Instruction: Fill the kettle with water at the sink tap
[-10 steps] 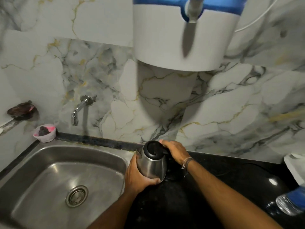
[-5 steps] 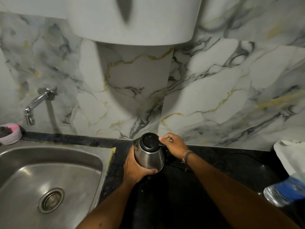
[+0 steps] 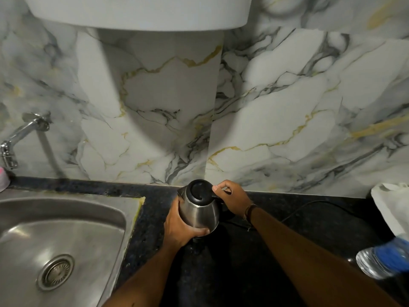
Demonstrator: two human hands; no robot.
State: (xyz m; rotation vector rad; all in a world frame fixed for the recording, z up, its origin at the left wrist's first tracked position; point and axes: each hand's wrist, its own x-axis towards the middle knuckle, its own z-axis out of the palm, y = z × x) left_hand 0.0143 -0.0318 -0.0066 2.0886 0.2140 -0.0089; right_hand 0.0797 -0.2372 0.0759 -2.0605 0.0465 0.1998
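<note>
A steel kettle (image 3: 198, 212) with a shut black lid stands upright on the black counter (image 3: 287, 229), to the right of the sink. My left hand (image 3: 180, 229) wraps around its body from the left and front. My right hand (image 3: 232, 199) grips the black handle at the kettle's right, with the thumb by the lid's edge. The steel sink (image 3: 20, 240) with a round drain lies at the lower left. The chrome tap (image 3: 13, 144) sticks out of the marble wall at the far left; no water runs from it.
A white appliance (image 3: 141, 12) hangs on the wall above the kettle. A black cord (image 3: 305, 208) trails right from the kettle. A white bag (image 3: 391, 207) and a clear bottle with a blue label (image 3: 385, 260) sit at the right edge. A pink cup (image 3: 2, 179) is at the far left.
The view has swung right and down, so the sink and tap slid towards the left edge. Both hands keep the same hold on the kettle, which stays on the counter.
</note>
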